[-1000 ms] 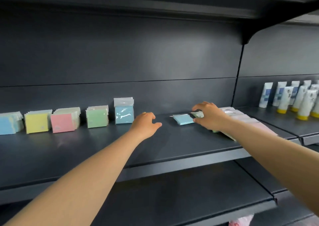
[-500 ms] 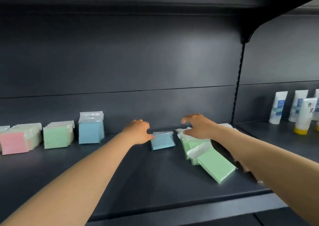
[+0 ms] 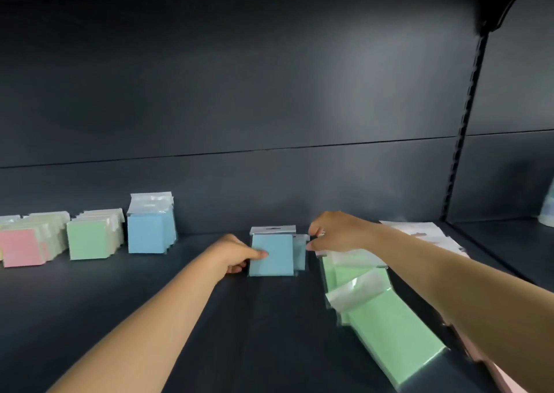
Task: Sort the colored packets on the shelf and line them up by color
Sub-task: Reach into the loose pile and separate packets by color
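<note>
**Two hands stand blue packets upright on a dark shelf**

At far left, sorted stacks stand on edge against the back of the shelf point(image 3: 90, 317): a pink stack point(image 3: 21, 247), then a green stack point(image 3: 88, 239), then a blue stack point(image 3: 148, 230) — upright and face-out, probably so each color reads at a glance.

Toward the middle, well apart from that row, the left hand point(image 3: 232, 256) grips a blue packet point(image 3: 271, 254), thumb pressed on its front face, holding it upright on its lower edge. Just behind it stands a second blue packet point(image 3: 299, 251); the right hand point(image 3: 338, 232) pinches it near the clear top flap. Both grips look meant to square the pair together before it joins the blue stack.

To the right, loose green packets point(image 3: 386, 329) lie flat and fanned toward the shelf's front edge, unsorted. Pale packets point(image 3: 419, 232) lie behind the right forearm, and pink packets point(image 3: 494, 368) show beneath it.

The shelf and its back panel point(image 3: 269, 92) are matte dark grey — a slotted upright point(image 3: 467, 116) divides this bay from the next.
</note>
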Available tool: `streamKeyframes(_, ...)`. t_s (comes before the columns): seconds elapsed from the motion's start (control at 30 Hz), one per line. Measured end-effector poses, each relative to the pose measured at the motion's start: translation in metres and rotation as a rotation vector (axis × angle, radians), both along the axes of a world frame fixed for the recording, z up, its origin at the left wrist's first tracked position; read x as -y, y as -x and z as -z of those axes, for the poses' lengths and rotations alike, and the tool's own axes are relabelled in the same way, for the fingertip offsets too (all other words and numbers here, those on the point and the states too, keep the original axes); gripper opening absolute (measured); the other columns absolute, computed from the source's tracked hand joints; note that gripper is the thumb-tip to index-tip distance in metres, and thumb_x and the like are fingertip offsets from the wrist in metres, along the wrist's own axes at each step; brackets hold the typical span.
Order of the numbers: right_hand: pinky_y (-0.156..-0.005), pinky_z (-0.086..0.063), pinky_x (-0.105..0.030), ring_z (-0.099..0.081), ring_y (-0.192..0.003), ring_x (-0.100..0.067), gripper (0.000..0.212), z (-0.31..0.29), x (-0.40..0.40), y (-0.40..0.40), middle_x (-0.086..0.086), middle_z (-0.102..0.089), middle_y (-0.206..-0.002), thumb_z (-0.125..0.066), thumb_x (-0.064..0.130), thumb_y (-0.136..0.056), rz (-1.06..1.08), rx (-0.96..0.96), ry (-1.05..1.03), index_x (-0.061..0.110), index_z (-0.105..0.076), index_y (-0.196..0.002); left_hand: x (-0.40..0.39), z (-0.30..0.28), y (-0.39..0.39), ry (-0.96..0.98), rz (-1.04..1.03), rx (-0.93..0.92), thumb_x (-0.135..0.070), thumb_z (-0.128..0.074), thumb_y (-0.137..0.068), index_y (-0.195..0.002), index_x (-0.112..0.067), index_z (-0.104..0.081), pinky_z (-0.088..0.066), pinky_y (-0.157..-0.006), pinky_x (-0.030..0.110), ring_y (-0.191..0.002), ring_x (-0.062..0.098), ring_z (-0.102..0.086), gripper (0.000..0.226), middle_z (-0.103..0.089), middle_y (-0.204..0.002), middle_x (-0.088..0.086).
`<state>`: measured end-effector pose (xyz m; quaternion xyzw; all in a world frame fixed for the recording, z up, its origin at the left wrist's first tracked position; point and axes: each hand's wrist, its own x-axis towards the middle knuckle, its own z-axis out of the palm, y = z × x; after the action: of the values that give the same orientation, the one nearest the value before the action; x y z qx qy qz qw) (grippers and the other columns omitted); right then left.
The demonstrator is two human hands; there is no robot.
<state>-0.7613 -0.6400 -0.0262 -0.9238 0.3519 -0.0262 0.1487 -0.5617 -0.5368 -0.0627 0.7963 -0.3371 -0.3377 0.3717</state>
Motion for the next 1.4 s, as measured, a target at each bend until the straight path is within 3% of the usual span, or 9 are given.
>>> streamKeyframes(0.1,-0.066,-0.043,-0.032,-0.057,-0.074,-0.034,0.045,0.004,0.001,-0.01,-0.018,-0.053,-0.077,-0.061,0.04,-0.085,0.018,-0.027,-0.023,-0.005,-0.058,-0.082,-0.015,0.002,-0.019,0.203,-0.078,-0.279,-0.006,-0.069,-0.082,-0.081,-0.004,-0.064,-0.053,-0.064,0.024,-0.078,0.016,-0.067,0.006,-0.07,-0.097,0.015)
streamKeyframes(0.2,-0.056,-0.032,-0.028,-0.045,-0.059,-0.022,0.044,0.007,-0.002,-0.023,-0.004,-0.042,-0.061,-0.063,0.041,-0.083,0.017,-0.052,-0.041,0.01,-0.044,-0.061,-0.031,0.012,-0.049,0.399,-0.201,-0.438,0.0,-0.059,-0.088,-0.089,0.001,-0.063,-0.053,-0.067,0.029,-0.074,0.018,-0.069,0.004,-0.068,-0.096,0.018)
streamKeyframes(0.33,-0.057,-0.032,-0.025,-0.04,-0.063,-0.012,0.031,0.018,-0.01,-0.039,0.008,-0.038,-0.067,-0.066,0.044,-0.08,-0.007,-0.011,-0.084,0.016,-0.052,-0.08,-0.045,0.028,-0.078,0.61,-0.364,-0.602,-0.001,-0.056,-0.09,-0.116,0.006,-0.054,-0.048,-0.085,0.036,-0.098,0.024,-0.064,0.027,-0.064,-0.114,0.017)
streamKeyframes(0.47,-0.07,-0.046,-0.028,-0.058,-0.078,-0.015,0.053,0.028,-0.015,-0.054,0.0,-0.059,-0.087,-0.076,0.046,-0.068,0.059,0.096,-0.172,0.006,-0.061,-0.1,-0.043,0.029,-0.083,0.646,-0.372,-0.578,-0.001,-0.056,-0.091,-0.102,0.001,-0.057,-0.046,-0.093,0.039,-0.094,0.021,-0.064,0.012,-0.065,-0.107,0.013)
streamKeyframes(0.6,-0.054,-0.037,-0.025,-0.05,-0.069,-0.017,0.048,0.026,-0.013,-0.069,0.0,-0.052,-0.078,-0.083,0.042,-0.061,0.148,0.06,-0.232,0.01,-0.054,-0.085,-0.037,0.028,-0.082,0.63,-0.361,-0.548,-0.001,-0.057,-0.09,-0.112,0.002,-0.055,-0.048,-0.088,0.037,-0.096,0.024,-0.063,0.022,-0.064,-0.111,0.014)
streamKeyframes(0.8,-0.053,-0.03,-0.027,-0.041,-0.06,-0.017,0.045,0.014,-0.008,-0.082,0.0,-0.044,-0.067,-0.083,0.031,-0.066,0.192,-0.08,-0.344,0.013,-0.042,-0.066,-0.035,0.027,-0.083,0.625,-0.366,-0.578,0.0,-0.056,-0.09,-0.103,0.0,-0.056,-0.05,-0.084,0.036,-0.092,0.025,-0.063,0.013,-0.063,-0.111,0.016)
streamKeyframes(1.0,-0.072,-0.042,-0.03,-0.056,-0.084,-0.026,0.042,0.022,-0.002,-0.083,-0.005,-0.057,-0.082,-0.086,0.027,-0.058,0.251,0.003,-0.463,0.01,-0.053,-0.076,-0.036,0.026,-0.082,0.617,-0.372,-0.58,0.0,-0.057,-0.09,-0.111,0.001,-0.054,-0.048,-0.087,0.037,-0.1,0.028,-0.062,0.021,-0.062,-0.115,0.017)
streamKeyframes(1.2,-0.094,-0.051,-0.039,-0.065,-0.1,-0.029,0.084,0.029,0.002,-0.088,-0.014,-0.067,-0.106,-0.086,0.024,-0.031,0.282,0.099,-0.576,0.003,-0.062,-0.109,-0.036,0.026,-0.083,0.625,-0.37,-0.605,0.0,-0.057,-0.09,-0.114,0.004,-0.054,-0.05,-0.082,0.035,-0.099,0.027,-0.062,0.025,-0.061,-0.118,0.018)
streamKeyframes(1.4,-0.096,-0.049,-0.036,-0.064,-0.101,-0.03,0.032,0.022,-0.003,-0.084,-0.016,-0.069,-0.102,-0.075,-0.002,-0.068,0.334,0.327,-0.615,0.0,-0.063,-0.098,-0.038,0.028,-0.085,0.641,-0.312,-0.613,-0.001,-0.051,-0.093,-0.115,-0.002,-0.059,-0.048,-0.087,0.035,-0.103,0.027,-0.062,0.023,-0.064,-0.114,0.013)
